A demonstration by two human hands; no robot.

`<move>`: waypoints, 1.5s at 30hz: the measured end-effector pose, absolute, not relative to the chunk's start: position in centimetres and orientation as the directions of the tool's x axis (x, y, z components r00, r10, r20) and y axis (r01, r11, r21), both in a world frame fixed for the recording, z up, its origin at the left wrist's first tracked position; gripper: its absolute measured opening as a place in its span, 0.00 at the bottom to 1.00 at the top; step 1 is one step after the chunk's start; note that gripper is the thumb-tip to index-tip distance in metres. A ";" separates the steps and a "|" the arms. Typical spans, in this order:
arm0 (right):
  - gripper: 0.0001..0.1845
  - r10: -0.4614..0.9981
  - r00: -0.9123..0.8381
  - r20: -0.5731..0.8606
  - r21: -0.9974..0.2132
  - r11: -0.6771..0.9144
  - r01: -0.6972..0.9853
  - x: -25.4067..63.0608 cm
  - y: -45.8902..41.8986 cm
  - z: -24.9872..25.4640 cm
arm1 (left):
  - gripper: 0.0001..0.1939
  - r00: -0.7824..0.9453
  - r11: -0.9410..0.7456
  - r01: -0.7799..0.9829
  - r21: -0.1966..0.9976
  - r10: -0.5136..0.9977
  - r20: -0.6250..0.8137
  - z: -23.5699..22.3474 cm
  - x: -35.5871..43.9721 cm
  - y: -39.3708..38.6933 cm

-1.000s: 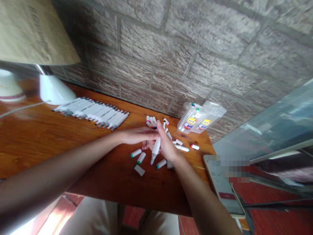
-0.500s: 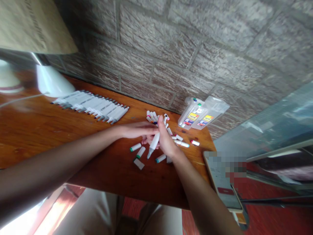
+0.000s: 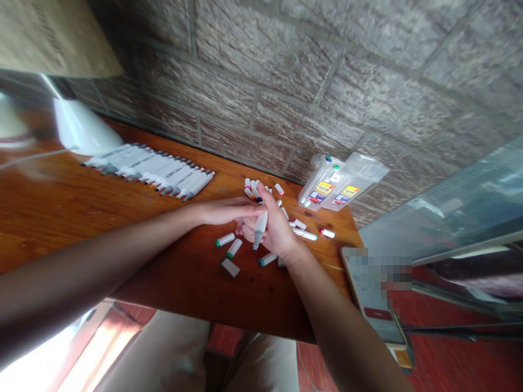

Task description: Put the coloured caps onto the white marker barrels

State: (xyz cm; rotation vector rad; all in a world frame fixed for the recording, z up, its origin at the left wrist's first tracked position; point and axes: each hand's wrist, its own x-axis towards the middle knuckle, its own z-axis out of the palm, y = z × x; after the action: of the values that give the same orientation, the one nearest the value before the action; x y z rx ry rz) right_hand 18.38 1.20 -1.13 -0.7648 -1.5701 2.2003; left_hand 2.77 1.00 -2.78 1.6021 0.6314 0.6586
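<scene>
A white marker [image 3: 260,224] with a grey, uncapped end slants between my two hands, its dark tip pointing down toward me. My right hand [image 3: 278,226] is closed around it, thumb raised along its upper part. From the left, my left hand [image 3: 223,211] reaches in with its fingers closed at the same marker; part of its grip is hidden. White marker caps with coloured ends lie about the hands. Nearest are a green-ended cap [image 3: 233,249], another green-ended cap [image 3: 225,240], a teal-ended cap [image 3: 267,259] and a plain whitish cap [image 3: 231,267].
Uncapped markers [image 3: 163,171] lie in a long row at the left, beside a lamp base [image 3: 79,128]. Clear plastic cases [image 3: 321,190] stand by the brick wall. A pink-ended cap [image 3: 327,233] lies toward the right edge, near a phone [image 3: 378,305].
The marker's lower end has swung and drawn back closer to my hands, so it looks shorter and steeper. Both hands stay together around it. The camera view has shifted slightly.
</scene>
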 end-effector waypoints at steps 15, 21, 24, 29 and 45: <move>0.42 0.608 -0.773 -0.182 -0.928 -0.367 -0.071 18.3 0.6 -0.6 | 0.34 0.664 -0.102 0.027 0.994 0.746 0.058 -3.0 2.9 1.0; 0.43 0.568 -0.808 -0.156 -0.919 -0.383 -0.093 18.3 0.7 -1.0 | 0.35 0.672 -0.090 0.031 0.996 0.740 0.046 -2.9 2.9 1.0; 0.43 0.563 -0.812 -0.154 -0.923 -0.374 -0.085 18.3 0.8 -1.2 | 0.35 0.658 -0.090 0.025 0.996 0.751 0.052 -3.0 2.9 1.0; 0.43 0.576 -0.800 -0.166 -0.929 -0.363 -0.068 18.2 0.7 -1.1 | 0.35 0.656 -0.071 0.025 0.997 0.754 0.037 -2.9 2.9 1.0; 0.41 0.596 -0.782 -0.181 -0.941 -0.336 -0.038 18.3 0.6 -1.1 | 0.34 0.669 -0.085 0.014 0.996 0.741 0.054 -2.9 2.8 1.1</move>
State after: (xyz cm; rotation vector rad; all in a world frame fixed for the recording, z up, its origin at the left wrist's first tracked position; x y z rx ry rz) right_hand 18.28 0.59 -1.09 -0.7227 -1.5025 2.1610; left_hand 2.81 1.06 -2.91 1.5542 0.6440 0.6798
